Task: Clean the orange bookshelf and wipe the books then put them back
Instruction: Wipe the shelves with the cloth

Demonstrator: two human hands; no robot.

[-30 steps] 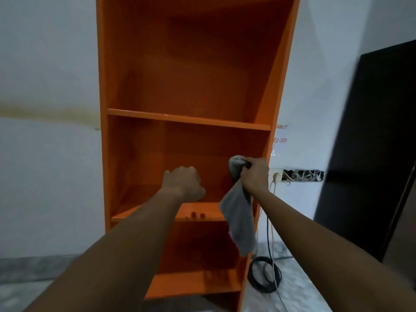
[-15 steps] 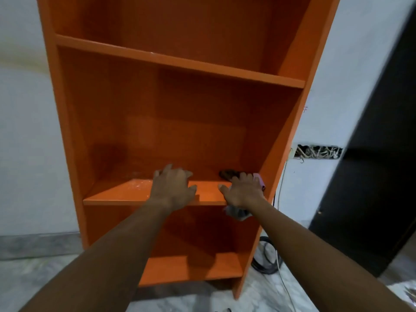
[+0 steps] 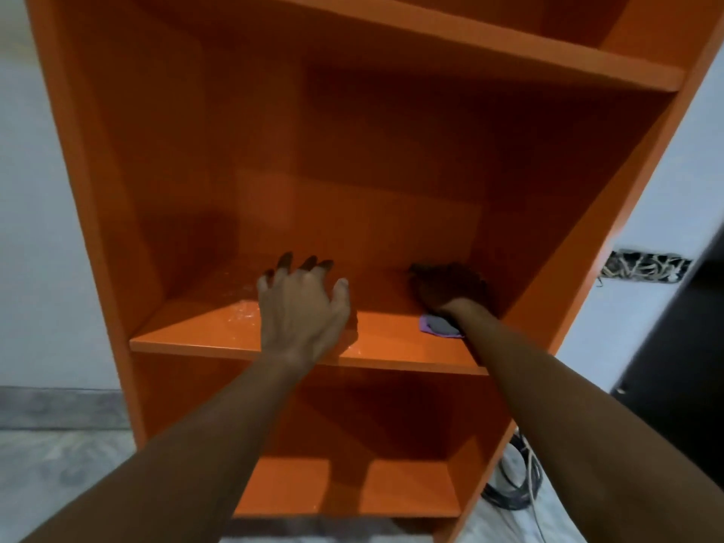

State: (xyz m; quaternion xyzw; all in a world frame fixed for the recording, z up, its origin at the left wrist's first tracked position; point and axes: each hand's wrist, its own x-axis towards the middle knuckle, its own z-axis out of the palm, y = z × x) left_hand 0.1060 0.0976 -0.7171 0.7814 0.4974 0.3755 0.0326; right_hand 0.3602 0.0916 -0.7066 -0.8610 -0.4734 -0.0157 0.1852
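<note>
Left hand: grip apart, fingers spread, on middle shelf.
Right hand: grip flat, pressing cloth in shelf's shadowed right corner.

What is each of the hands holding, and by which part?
Left hand: nothing. Right hand presses the cloth from above onto the shelf; shadow hides any grip.
</note>
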